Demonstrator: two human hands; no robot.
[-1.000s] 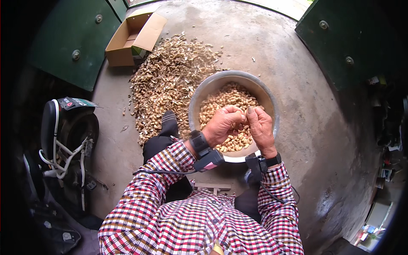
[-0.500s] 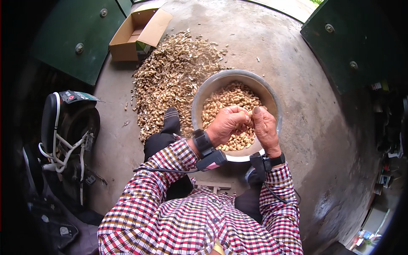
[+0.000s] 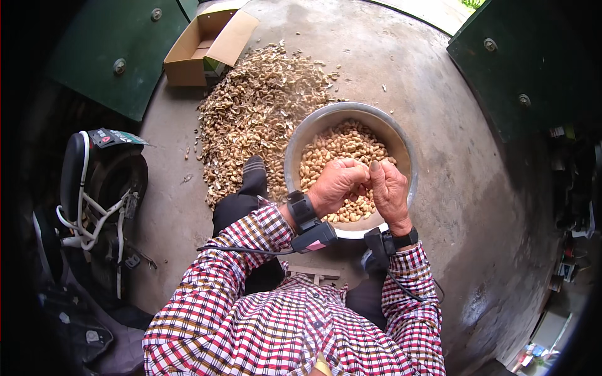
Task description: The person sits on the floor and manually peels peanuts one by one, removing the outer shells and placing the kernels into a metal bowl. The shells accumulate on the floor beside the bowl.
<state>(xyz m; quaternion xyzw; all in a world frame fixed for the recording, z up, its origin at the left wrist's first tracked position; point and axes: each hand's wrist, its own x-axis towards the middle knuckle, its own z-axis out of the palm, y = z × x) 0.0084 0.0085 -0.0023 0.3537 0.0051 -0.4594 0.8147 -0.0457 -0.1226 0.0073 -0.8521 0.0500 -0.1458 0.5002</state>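
Observation:
Over a wide metal basin point(image 3: 290, 164) of unshelled peanuts point(image 3: 343, 145), my two hands meet at the fingertips. My left hand point(image 3: 338, 183) is closed, its thumb and forefinger pinched and the other fingers curled under. My right hand point(image 3: 390, 193) is closed too, thumb up against the left fingertips. What looks like a peanut sits between them, almost wholly hidden by the fingers. Both wrists wear black straps with small devices and cables. Left of the basin, a broad heap of peanut shells point(image 3: 251, 103) spreads over the floor.
An open cardboard box point(image 3: 188, 72) stands at the shell heap's far left edge. My dark-socked foot point(image 3: 253, 175) rests between heap and basin. A small wheeled vehicle point(image 3: 94, 194) stands at left. Green doors point(image 3: 100, 56) flank the opening ahead; assorted items line the right side.
The thumbs and fingertips have drawn slightly closer together, and the gap between them has narrowed. Both hands stay above the basin; the whole view has shifted slightly.

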